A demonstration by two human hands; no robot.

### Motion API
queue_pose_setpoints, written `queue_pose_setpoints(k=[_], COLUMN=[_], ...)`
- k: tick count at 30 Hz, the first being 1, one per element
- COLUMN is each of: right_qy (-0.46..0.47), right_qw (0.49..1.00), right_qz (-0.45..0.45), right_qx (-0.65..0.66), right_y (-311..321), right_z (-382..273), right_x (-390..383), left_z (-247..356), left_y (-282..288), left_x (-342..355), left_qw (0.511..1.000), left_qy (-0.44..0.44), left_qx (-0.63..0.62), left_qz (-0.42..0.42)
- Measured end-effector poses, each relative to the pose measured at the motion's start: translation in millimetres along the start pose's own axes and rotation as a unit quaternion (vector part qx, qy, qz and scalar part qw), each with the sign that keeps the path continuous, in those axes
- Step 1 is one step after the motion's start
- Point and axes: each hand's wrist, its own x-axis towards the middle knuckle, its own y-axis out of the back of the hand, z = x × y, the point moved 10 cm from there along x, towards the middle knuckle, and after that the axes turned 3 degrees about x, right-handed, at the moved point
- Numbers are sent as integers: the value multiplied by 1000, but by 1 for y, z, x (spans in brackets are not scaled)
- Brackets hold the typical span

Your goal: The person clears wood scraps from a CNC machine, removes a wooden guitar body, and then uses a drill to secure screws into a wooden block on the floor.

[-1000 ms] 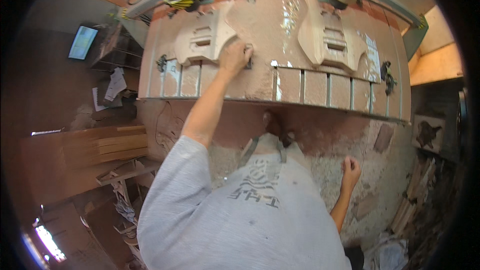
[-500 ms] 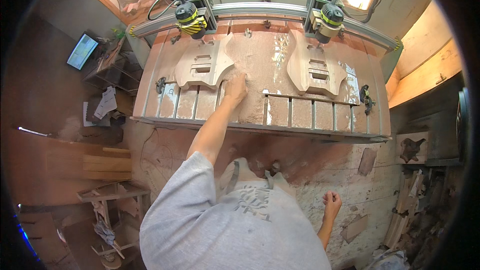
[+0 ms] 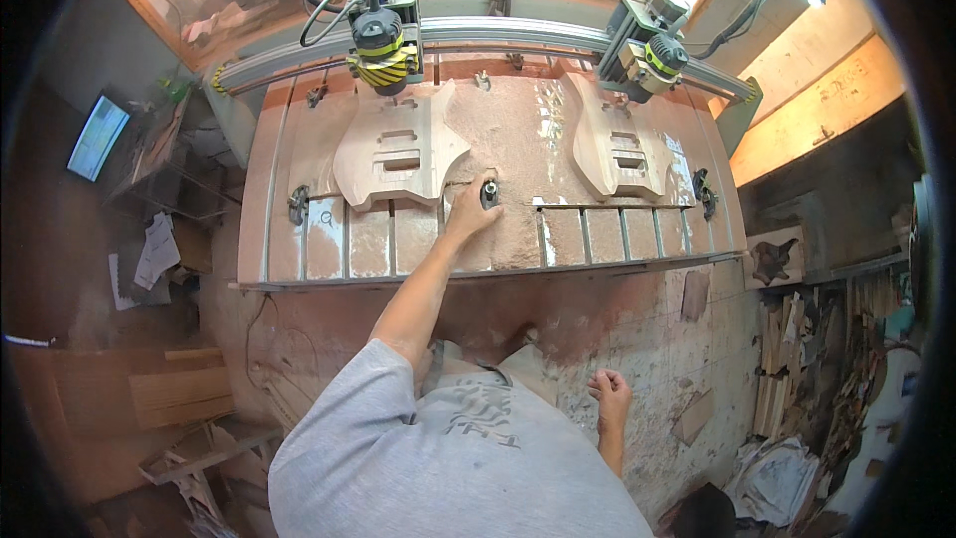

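My left hand [image 3: 470,211] reaches over the front part of the dusty machine bed [image 3: 508,154]. Its thumb and fingers close around a small black hold-down clamp [image 3: 489,195] with a metal bolt on top. Just left of that hand lies a pale wooden guitar body [image 3: 360,161] with routed pockets. A second guitar body [image 3: 596,144], cut much the same way, lies on the right half of the bed. My right hand [image 3: 609,398] hangs low by my side, away from the bed. Its fingers curl inward, and I cannot tell whether anything is in them.
Across the back of the bed runs a metal gantry [image 3: 518,32] carrying a left router [image 3: 378,45] and a right router [image 3: 652,65]. More clamps sit at the bed's left [image 3: 298,203] and right [image 3: 704,193]. A monitor [image 3: 98,137] stands far left; wood scraps [image 3: 782,369] pile up at right.
My left hand has turned, so the black clamp in its grip now shows. My right hand remains lowered with curled fingers. The whole view has shifted slightly.
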Motion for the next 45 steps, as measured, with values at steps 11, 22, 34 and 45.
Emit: queue_pose_setpoints(k=[11,22,34,45], right_qy=[29,25,135,-80], right_qw=[999,997,957,919], right_qz=[-35,-58,-227,-292], right_qx=[28,46,-117,251], right_y=[-41,-39,-170,-260], right_z=[-25,-52,-119,-110], right_x=[9,53,48,15], left_z=[8,51,62,-7], left_y=[-4,-5,-4,205], left_x=[-19,-105,-144,-100], left_qw=[1000,995,980,991], left_qy=[23,30,97,77], left_qx=[19,44,-89,-31], left_qz=[-8,-89,-147,103])
